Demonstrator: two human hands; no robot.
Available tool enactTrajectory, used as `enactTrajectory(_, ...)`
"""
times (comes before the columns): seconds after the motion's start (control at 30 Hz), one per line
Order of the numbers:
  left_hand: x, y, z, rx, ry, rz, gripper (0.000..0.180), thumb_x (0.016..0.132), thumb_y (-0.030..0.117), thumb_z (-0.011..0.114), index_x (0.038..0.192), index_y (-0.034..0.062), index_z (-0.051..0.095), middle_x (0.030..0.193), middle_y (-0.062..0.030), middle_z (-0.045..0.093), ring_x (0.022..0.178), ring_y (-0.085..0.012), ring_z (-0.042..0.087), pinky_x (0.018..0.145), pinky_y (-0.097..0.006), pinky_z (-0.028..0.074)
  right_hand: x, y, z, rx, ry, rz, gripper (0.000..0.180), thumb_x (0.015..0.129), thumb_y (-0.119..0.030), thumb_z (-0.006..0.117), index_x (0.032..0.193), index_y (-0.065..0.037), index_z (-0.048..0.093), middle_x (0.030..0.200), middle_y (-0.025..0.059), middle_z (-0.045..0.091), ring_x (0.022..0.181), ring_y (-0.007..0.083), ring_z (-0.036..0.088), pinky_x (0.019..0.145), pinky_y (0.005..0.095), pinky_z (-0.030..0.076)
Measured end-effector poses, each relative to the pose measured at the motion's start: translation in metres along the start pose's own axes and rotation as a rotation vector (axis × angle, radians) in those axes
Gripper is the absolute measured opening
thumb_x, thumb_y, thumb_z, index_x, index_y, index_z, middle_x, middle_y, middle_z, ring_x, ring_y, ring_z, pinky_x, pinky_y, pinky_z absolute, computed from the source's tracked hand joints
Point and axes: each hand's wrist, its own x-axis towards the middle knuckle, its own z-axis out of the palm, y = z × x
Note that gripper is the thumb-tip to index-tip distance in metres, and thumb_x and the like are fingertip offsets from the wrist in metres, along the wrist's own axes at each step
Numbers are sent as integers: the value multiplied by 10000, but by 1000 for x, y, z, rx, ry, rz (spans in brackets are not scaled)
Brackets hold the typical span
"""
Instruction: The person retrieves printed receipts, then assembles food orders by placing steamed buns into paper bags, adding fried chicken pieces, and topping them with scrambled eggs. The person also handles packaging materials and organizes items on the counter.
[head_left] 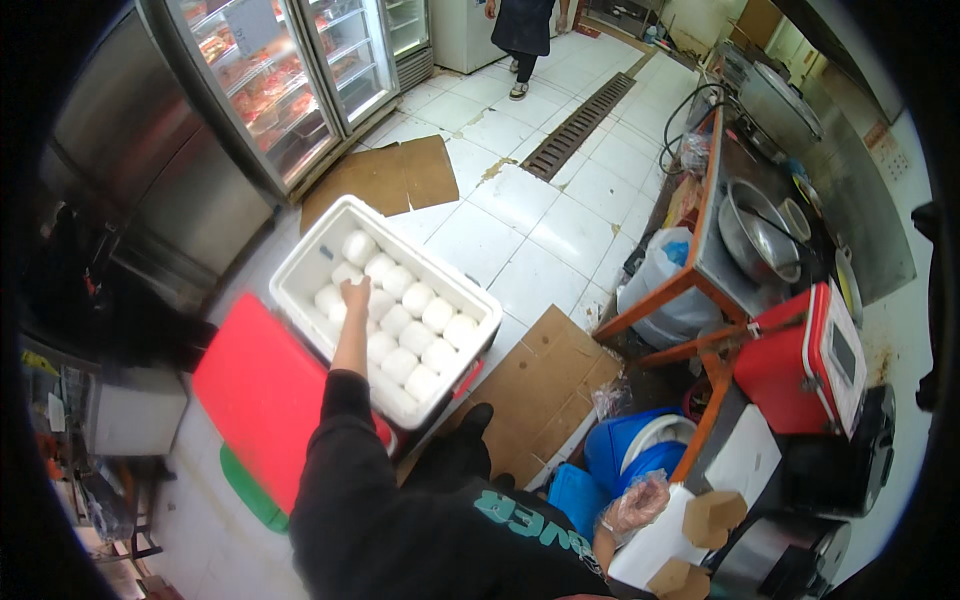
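While the bare left hand (355, 294) reaches into an open insulated cooler box (425, 256), its fingers touch one of the round white balls (416, 298) packed in rows inside; whether they grip it, I cannot tell. Beside the cooler lies a flat red lid (258, 385). The right hand (640, 503), clear-gloved, is partly curled near a white carton (645, 550); its hold is unclear.

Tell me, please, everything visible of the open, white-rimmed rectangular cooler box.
The cooler box looks plastic, with rounded corners, and stands upright. A red part, perhaps a handle, shows low at its right end. Rounded white balls crowd its inside, where the person's left hand touches one. A flat red lid lies at its left.
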Motion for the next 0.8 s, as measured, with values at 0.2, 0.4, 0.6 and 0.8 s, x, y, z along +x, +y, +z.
enactTrajectory(0.2, 102, 29, 20, 612, 18, 463, 948, 632, 325, 870, 1398, 22, 399, 1359, -264, 469, 1262, -379, 458, 1028, -437, 421, 24, -41, 93, -306, -381, -30, 167, 863, -45, 586, 1027, -16, 595, 1039, 111, 578, 804, 197, 553, 650, 296, 460)
enactTrajectory(0.4, 96, 48, 39, 894, -162, 421, 967, 617, 356, 875, 1386, 25, 390, 1291, -258, 469, 1196, -462, 455, 1011, -463, 430, 34, -66, 191, -266, -586, 38, 205, 853, -1, 594, 1055, -32, 616, 1093, 136, 605, 929, 236, 603, 770, 311, 510)
enactTrajectory(0.6, -17, 52, 0, 317, -937, 270, 1077, 667, 541, 821, 1420, -60, 340, 1363, -293, 474, 1287, -371, 463, 1074, -421, 387, -8, -105, 303, 77, -980, 187, 349, 823, -62, 702, 1156, -62, 596, 1041, 104, 629, 952, 222, 626, 777, 341, 541)
enactTrajectory(0.8, -171, 84, -26, -17, -1464, -124, 635, 978, 355, 566, 1439, -24, 348, 1241, -143, 554, 932, -229, 606, 807, -359, 511, -60, -134, 343, 559, -1228, 788, 675, 814, -159, 768, 1398, -104, 434, 1171, 117, 604, 1067, 256, 618, 797, 349, 577)
